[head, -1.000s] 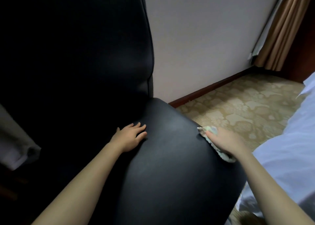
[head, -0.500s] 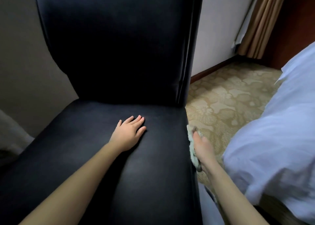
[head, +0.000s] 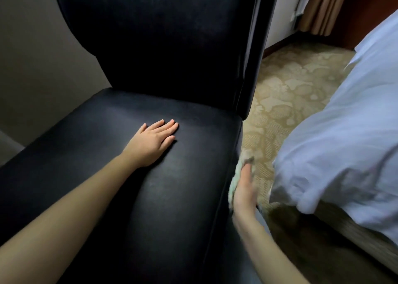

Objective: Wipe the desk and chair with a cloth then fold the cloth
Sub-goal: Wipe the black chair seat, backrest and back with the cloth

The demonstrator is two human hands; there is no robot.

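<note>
Cloth point(head: 234, 181) pinned against right side of chair point(head: 176, 208) seat, between seat edge and right grip point(head: 245, 190). Right grip flat, fingers straight, pressing cloth, not curled round it. Pale green, crumpled, blurred, partly hidden. Left grip point(head: 154, 140) flat on chair seat, fingers straight, holding nothing.

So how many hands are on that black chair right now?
2. The left hand lies flat on top of the seat; the right hand presses a pale cloth against the seat's right side. No others show.
</note>
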